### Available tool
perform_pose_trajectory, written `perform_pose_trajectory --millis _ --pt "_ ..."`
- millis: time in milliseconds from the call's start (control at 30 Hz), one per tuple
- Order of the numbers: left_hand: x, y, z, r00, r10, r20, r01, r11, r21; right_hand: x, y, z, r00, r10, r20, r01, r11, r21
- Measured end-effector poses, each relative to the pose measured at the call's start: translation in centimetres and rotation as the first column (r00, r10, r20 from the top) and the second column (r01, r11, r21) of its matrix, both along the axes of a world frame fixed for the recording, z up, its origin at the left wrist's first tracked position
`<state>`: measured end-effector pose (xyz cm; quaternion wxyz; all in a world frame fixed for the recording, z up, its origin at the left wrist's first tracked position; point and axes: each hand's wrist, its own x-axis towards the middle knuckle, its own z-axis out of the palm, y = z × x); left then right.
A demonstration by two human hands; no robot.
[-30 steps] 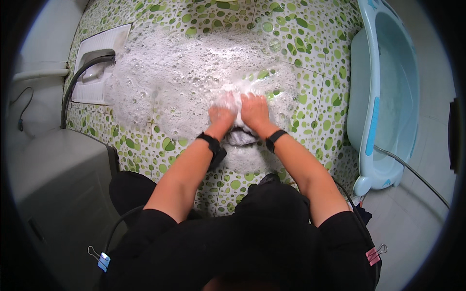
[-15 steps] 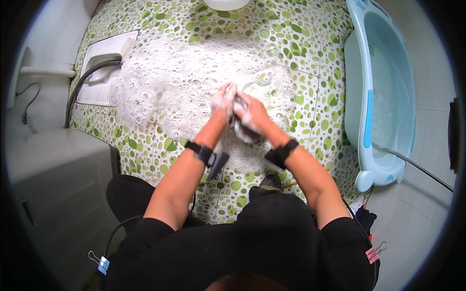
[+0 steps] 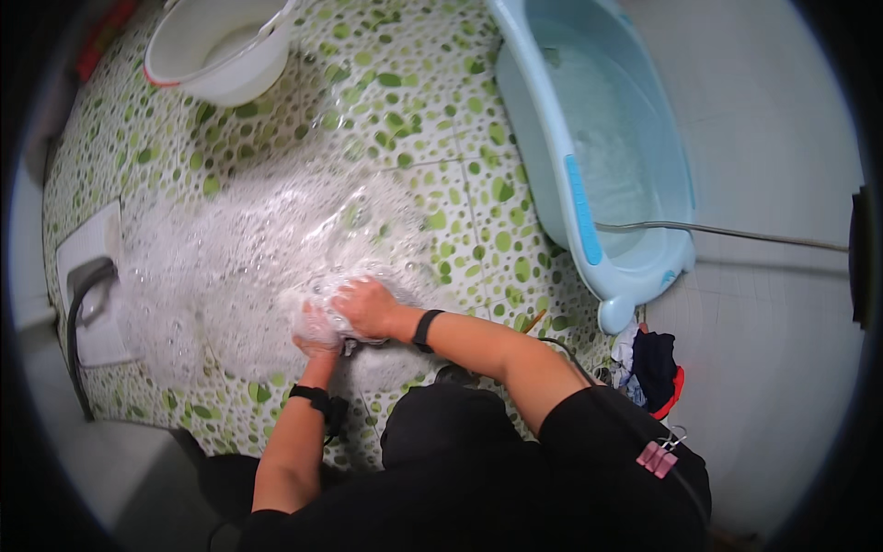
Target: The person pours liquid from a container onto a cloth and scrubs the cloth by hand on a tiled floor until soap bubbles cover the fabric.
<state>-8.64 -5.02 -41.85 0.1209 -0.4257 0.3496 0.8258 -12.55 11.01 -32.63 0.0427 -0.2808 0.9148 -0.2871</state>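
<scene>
My hands are close together, low in the white suds (image 3: 267, 248) on the floor. My left hand (image 3: 315, 329) is coated in foam, its fingers curled around a soapy bundle. Over the bundle's right side my right hand (image 3: 365, 308) is closed, knuckles up. A dark wet cloth (image 3: 352, 345) shows only as a small dark edge under my hands; foam and fingers hide the rest, so its exact kind cannot be made out. Each wrist wears a black band.
A blue baby bathtub (image 3: 556, 138) holding water stands at the right, a hose (image 3: 727, 230) running into it. A white bucket (image 3: 235, 83) is at the far left. A squat toilet (image 3: 101, 322) with a dark hose lies left. Clothes (image 3: 655, 368) are piled near the tub.
The view has swung to the right, bringing in the bucket and clothes pile. My hands have turned over the dark cloth, and foam now covers most of it.
</scene>
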Motion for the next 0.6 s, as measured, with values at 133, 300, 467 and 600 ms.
perform_pose_trajectory --millis 133,300,467,600 --pt "-8.1 -3.2 3.6 0.552 -0.720 0.421 0.638 0.039 -0.769 -5.4 -0.6 -1.1 0.959 -0.193 0.208 0.225 0.964 -0.142" --pt "-12.0 -5.3 11.7 0.868 -0.451 -0.207 0.405 0.885 -0.228 -12.1 10.0 -7.3 0.567 -0.442 0.695 0.782 0.554 -0.285" --pt "-11.6 -8.3 7.4 0.867 -0.484 -0.117 0.415 0.833 -0.366 -11.4 4.1 2.4 0.814 -0.457 0.358 0.358 0.881 0.311" --pt "-11.6 1.2 11.9 0.810 -0.496 -0.311 0.229 0.757 -0.612 -5.7 0.3 5.0 0.847 -0.257 0.465 0.417 0.863 -0.284"
